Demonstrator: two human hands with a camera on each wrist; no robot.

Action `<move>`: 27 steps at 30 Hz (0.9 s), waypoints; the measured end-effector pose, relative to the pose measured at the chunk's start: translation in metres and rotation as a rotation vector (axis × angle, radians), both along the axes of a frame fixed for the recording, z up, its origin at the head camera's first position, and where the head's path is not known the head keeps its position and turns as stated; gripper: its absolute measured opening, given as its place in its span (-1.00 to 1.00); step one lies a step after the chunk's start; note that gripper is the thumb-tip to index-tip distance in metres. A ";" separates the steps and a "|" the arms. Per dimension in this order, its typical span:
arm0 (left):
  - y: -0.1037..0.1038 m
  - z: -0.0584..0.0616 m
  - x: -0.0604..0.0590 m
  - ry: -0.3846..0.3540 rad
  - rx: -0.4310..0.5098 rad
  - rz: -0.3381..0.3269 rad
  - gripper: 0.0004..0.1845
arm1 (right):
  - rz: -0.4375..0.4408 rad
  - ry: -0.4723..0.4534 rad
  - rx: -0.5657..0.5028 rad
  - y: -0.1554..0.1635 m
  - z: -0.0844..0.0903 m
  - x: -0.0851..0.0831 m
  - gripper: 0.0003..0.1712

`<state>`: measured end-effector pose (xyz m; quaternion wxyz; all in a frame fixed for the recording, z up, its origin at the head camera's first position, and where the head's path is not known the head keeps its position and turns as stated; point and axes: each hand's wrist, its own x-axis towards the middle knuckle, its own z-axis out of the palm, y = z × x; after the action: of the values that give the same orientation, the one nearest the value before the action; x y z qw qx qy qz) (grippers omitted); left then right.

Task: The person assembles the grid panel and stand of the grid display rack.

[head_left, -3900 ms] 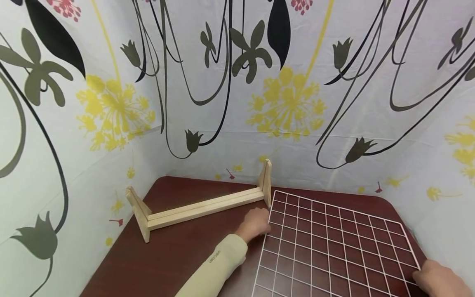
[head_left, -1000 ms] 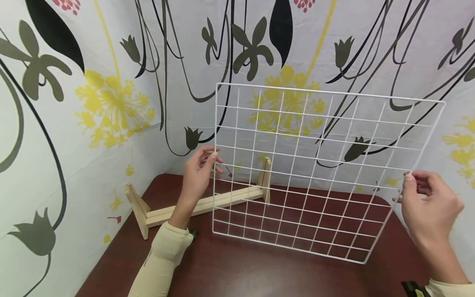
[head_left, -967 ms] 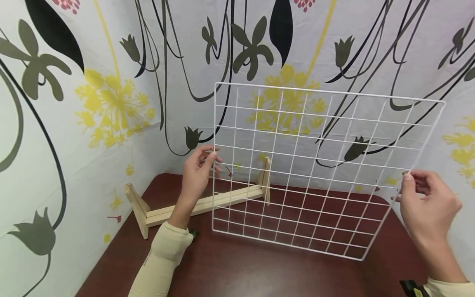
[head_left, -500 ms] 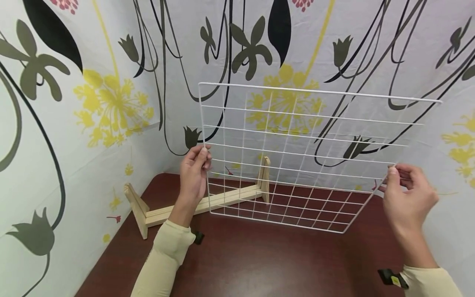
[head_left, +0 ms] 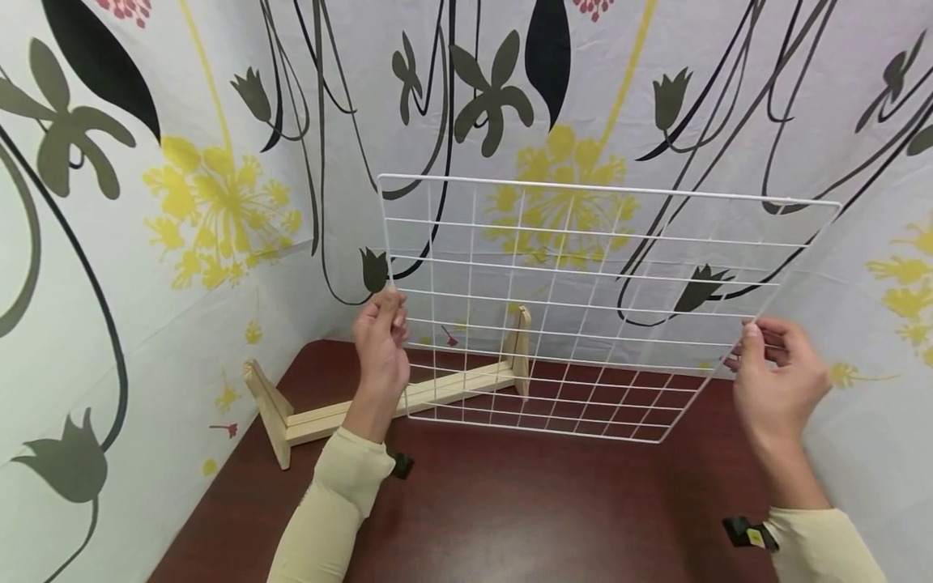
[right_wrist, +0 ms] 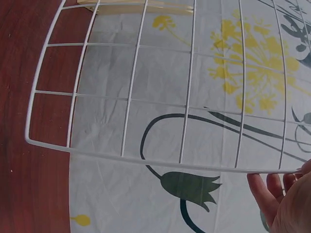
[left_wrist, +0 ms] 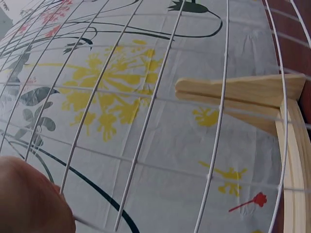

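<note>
Both hands up, a white wire grid panel (head_left: 583, 308) between them, raised clear above the dark red table (head_left: 510, 518), tilted. Left hand (head_left: 381, 340) pinches its left edge; right hand (head_left: 776, 376) pinches the right edge, fingertips closed on the wire. Behind the grid — a wooden stand (head_left: 394, 397) lying on the table, partly hidden by the left hand. Floral sheet (head_left: 219, 202) walls the far side; the sheet's upper part is cut off.

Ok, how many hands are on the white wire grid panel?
2. The left hand pinches the white wire grid panel at its left edge; the right hand pinches its right edge.
</note>
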<state>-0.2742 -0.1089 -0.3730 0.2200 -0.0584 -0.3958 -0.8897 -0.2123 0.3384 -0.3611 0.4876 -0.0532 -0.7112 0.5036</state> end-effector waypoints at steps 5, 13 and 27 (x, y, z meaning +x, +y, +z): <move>0.003 -0.003 0.000 -0.004 0.047 0.041 -0.74 | -0.018 0.013 -0.001 -0.002 -0.006 -0.002 -0.76; 0.004 -0.008 0.000 0.003 0.054 0.066 -0.73 | -0.082 0.017 0.035 -0.014 -0.008 0.001 -0.69; 0.004 -0.011 -0.001 0.000 0.068 0.066 -0.76 | -0.171 -0.040 0.053 -0.020 -0.029 0.003 -0.61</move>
<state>-0.2750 -0.1044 -0.3837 0.2509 -0.0378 -0.3672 -0.8949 -0.2097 0.3182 -0.3903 0.5157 -0.1112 -0.7268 0.4399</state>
